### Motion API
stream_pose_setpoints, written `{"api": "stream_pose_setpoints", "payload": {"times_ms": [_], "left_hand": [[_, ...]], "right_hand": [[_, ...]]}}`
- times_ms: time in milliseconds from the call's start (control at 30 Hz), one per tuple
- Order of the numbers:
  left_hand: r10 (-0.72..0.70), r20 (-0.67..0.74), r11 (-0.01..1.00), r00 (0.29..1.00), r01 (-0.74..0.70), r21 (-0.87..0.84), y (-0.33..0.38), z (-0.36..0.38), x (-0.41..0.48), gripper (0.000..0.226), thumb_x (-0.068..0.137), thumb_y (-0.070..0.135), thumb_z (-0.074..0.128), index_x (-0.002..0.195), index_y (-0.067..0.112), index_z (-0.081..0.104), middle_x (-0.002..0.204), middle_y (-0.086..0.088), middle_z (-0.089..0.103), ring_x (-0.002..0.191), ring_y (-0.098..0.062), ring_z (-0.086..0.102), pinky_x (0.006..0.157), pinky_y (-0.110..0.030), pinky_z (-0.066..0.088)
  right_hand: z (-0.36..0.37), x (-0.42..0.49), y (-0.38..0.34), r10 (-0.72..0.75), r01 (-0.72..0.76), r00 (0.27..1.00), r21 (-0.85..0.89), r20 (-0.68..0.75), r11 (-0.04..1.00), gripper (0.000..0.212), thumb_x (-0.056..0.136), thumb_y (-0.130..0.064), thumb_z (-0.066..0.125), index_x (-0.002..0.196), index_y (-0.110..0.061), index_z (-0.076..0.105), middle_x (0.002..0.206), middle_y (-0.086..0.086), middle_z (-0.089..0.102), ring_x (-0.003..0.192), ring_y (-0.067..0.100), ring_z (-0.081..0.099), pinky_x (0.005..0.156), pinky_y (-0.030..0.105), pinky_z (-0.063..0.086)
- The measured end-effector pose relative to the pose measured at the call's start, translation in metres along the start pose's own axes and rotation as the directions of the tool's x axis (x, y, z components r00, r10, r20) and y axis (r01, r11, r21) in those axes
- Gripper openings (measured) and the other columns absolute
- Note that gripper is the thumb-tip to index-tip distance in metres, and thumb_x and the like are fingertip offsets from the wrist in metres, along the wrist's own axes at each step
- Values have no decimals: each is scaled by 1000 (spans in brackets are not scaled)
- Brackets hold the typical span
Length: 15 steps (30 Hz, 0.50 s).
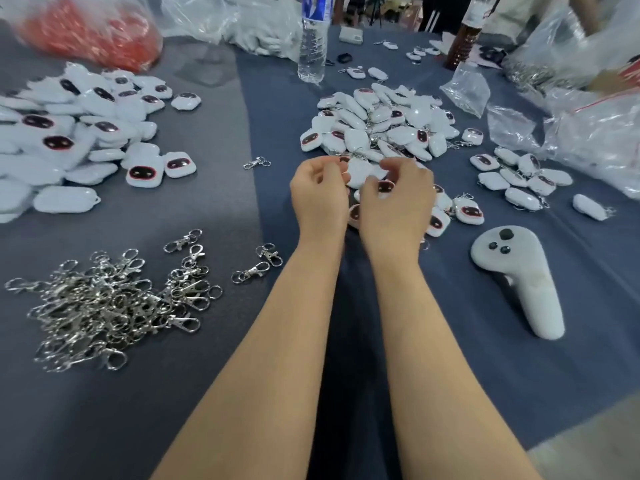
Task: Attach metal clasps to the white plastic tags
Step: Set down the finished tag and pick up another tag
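Both hands work at table centre. Left hand [318, 192]: fingers curled, pinching the upper-left edge of one white tag [358, 171]. Right hand [398, 199]: fingers curled round the same tag from the right. A metal clasp [354, 155] shows at the tag's top; whether its ring is through yet cannot be told. Progress, judged: the centre pile [381, 126] and a smaller group on the right [519, 178] carry clasps, so they count as done. The left pile [69, 133] shows bare tags with no metal visible, so it remains. The loose clasp heap [114, 306] near the left forearm is large. Estimate roughly halfway, with much left. Also present: white controller [519, 278], water bottle [311, 39].
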<state>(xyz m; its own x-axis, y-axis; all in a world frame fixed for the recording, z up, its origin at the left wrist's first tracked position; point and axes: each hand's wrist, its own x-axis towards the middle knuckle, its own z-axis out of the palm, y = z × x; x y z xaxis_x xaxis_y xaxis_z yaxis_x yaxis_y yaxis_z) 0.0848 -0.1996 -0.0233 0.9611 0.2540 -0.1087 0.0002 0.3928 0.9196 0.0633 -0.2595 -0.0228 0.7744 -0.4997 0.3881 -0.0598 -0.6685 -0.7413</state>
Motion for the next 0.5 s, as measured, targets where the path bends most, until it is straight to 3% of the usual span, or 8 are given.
{"api": "stream_pose_setpoints", "payload": {"times_ms": [100, 167, 233, 333, 400, 500], "left_hand": [[16, -46, 1000, 999, -15, 3, 17, -22, 4, 17, 89, -1, 46, 85, 10, 59, 82, -4, 65, 77, -17, 63, 79, -32, 52], [26, -102, 999, 994, -22, 40, 28, -45, 6, 15, 90, 0, 46, 90, 7, 60, 82, -5, 65, 81, -20, 62, 81, -33, 52], [49, -170, 993, 984, -31, 111, 38, -73, 9, 16, 90, 3, 47, 96, 7, 60, 83, -6, 65, 79, -20, 63, 78, -32, 52], [130, -282, 973, 950, -68, 218, 53, -118, 14, 13, 91, 9, 49, 98, 6, 60, 77, -1, 59, 74, -16, 56, 71, -31, 46], [172, -355, 970, 919, -96, 222, 64, -146, 19, 8, 91, 9, 49, 94, 9, 57, 73, 2, 53, 71, -13, 50, 68, -27, 42], [144, -442, 987, 885, -97, 128, 79, -180, 27, 6, 91, 7, 47, 91, 10, 52, 72, 2, 48, 66, -11, 44, 60, -21, 38]], "right_hand": [[15, -20, -30, -21, -38, 979, 281, 204, 959, 10, 89, -16, 55, 97, -21, 60, 94, -7, 62, 88, 5, 56, 79, 19, 44], [28, -32, -45, -36, -74, 949, 333, 313, 940, 9, 89, -17, 55, 88, -25, 58, 76, -14, 59, 73, -1, 54, 66, 12, 42], [44, -46, -58, -69, -69, 917, 325, 394, 943, 9, 89, -18, 56, 87, -27, 59, 73, -17, 59, 71, -3, 55, 62, 9, 40], [71, -67, -83, -120, -37, 837, 273, 533, 961, 14, 91, -24, 55, 101, -22, 64, 96, -8, 66, 92, 9, 60, 80, 24, 48], [92, -78, -99, -164, 92, 780, 148, 603, 985, 29, 92, -25, 53, 120, -22, 61, 121, 5, 61, 114, 24, 53, 99, 39, 41], [117, -90, -120, -179, 238, 733, -1, 656, 971, 41, 93, -27, 48, 134, -33, 50, 140, 9, 45, 133, 30, 35, 110, 49, 27]]}}
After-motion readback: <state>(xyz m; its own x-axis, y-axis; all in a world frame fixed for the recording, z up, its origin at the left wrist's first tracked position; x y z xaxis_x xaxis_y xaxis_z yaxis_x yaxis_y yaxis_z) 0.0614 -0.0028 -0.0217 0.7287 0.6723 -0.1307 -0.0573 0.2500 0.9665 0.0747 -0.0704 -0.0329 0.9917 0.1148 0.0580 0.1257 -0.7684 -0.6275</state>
